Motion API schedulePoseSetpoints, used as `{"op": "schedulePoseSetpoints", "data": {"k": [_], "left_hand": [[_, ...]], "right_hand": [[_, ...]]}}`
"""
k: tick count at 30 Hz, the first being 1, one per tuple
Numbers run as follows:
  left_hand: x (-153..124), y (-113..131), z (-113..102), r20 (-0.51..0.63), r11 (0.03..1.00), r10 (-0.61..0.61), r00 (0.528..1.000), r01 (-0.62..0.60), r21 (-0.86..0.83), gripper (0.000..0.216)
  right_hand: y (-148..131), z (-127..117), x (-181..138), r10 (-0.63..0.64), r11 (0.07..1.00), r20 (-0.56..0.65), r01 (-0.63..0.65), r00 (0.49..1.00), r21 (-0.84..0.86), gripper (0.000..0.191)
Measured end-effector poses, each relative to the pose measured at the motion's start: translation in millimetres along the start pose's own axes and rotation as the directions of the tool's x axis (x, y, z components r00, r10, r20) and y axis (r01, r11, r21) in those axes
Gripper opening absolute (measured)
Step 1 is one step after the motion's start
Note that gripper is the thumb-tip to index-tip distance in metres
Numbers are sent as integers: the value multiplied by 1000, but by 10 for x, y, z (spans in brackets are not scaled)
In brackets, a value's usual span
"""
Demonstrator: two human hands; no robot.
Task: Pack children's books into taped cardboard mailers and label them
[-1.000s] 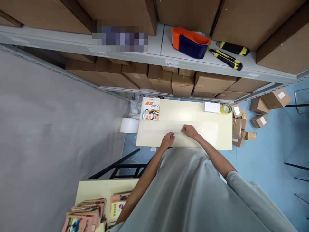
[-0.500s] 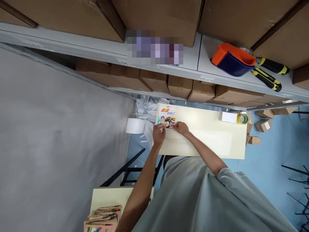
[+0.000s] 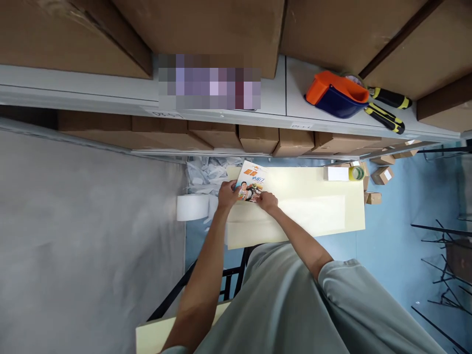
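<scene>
A small book (image 3: pixel 252 179) with a white cover, orange and blue lettering and a cartoon figure beside food is held tilted over the left end of the pale yellow table (image 3: pixel 295 231). My left hand (image 3: pixel 227 195) grips its left edge, thumb on the cover. At the lower right corner, my right hand (image 3: pixel 267 201) pinches the book with curled fingers. The fingers beneath the book are hidden.
A white roll (image 3: pixel 192 207) and crumpled white sheets (image 3: pixel 206 172) lie left of the table. A white box (image 3: pixel 336 173) and tape roll (image 3: pixel 356 173) sit at its far right. Overhead, a shelf (image 3: pixel 221 116) holds cartons, an orange-and-blue tape dispenser (image 3: pixel 337 94) and yellow-black cutters (image 3: pixel 385 118).
The book has gone from lying straight at the table's left end to being tilted, gripped by both hands. My left hand has moved up along its left edge. The camera view has shifted.
</scene>
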State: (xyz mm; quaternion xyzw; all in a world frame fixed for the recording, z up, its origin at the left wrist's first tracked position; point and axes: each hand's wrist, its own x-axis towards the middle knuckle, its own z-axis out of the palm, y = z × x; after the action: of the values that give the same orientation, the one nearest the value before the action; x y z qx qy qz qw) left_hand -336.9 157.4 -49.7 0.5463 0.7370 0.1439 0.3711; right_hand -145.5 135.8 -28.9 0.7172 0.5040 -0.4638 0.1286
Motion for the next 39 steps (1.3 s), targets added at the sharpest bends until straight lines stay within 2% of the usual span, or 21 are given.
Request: {"op": "schedulePoseSetpoints", "data": {"k": [3, 6, 8, 10, 12, 15, 17, 19, 21, 23, 26, 29, 34, 39], "left_hand": [[-154, 355, -87, 2, 984, 179, 984, -179, -13, 29], [-501, 750, -73, -3, 944, 330, 944, -330, 4, 30], [-778, 999, 32, -44, 936, 349, 936, -350, -25, 28], [-1044, 1225, 238, -93, 938, 317, 944, -326, -119, 26], [-1266, 1428, 553, -124, 925, 256, 959, -280, -256, 25], [-1503, 1699, 1188, -83, 868, 168, 982, -188, -460, 30], [-1622, 1860, 1659, 15, 829, 137, 990, -107, -549, 34], [-1736, 2001, 2105, 130, 828, 126, 983, -33, -559, 33], [-1849, 2118, 2481, 228, 874, 120, 966, 6, -485, 28], [-1944, 2205, 2770, 305, 941, 107, 946, 4, -339, 21], [-2011, 2280, 3055, 381, 993, 83, 921, -43, -114, 18], [-1991, 2293, 3207, 389, 998, 61, 919, -60, -15, 19], [-1927, 2266, 3260, 382, 994, 53, 923, -86, 68, 20], [-1931, 2273, 3242, 391, 988, 70, 918, -118, 99, 22]], "right_hand": [[140, -13, 21, -29, 989, -16, 31, 999, 142, 16], [424, -143, 29, -95, 942, -29, 99, 995, 322, 21], [715, -306, 16, -155, 832, -62, 164, 986, 530, 29], [1096, -518, -20, -229, 658, -119, 244, 966, 712, 29], [1570, -752, -85, -293, 542, -182, 319, 939, 777, 26], [2420, -1077, -250, -323, 530, -268, 408, 908, 743, 34], [3018, -1235, -414, -312, 578, -322, 447, 894, 683, 39], [3568, -1334, -609, -279, 651, -357, 449, 892, 613, 40], [4008, -1382, -804, -220, 730, -366, 401, 904, 553, 39], [4308, -1397, -958, -130, 815, -356, 304, 926, 493, 38], [4530, -1401, -1049, -13, 894, -334, 160, 943, 419, 35], [4587, -1405, -983, 25, 911, -314, 108, 949, 399, 29], [4571, -1429, -818, 79, 930, -285, 33, 955, 367, 27], [4553, -1456, -834, 112, 947, -282, -16, 953, 321, 23]]}}
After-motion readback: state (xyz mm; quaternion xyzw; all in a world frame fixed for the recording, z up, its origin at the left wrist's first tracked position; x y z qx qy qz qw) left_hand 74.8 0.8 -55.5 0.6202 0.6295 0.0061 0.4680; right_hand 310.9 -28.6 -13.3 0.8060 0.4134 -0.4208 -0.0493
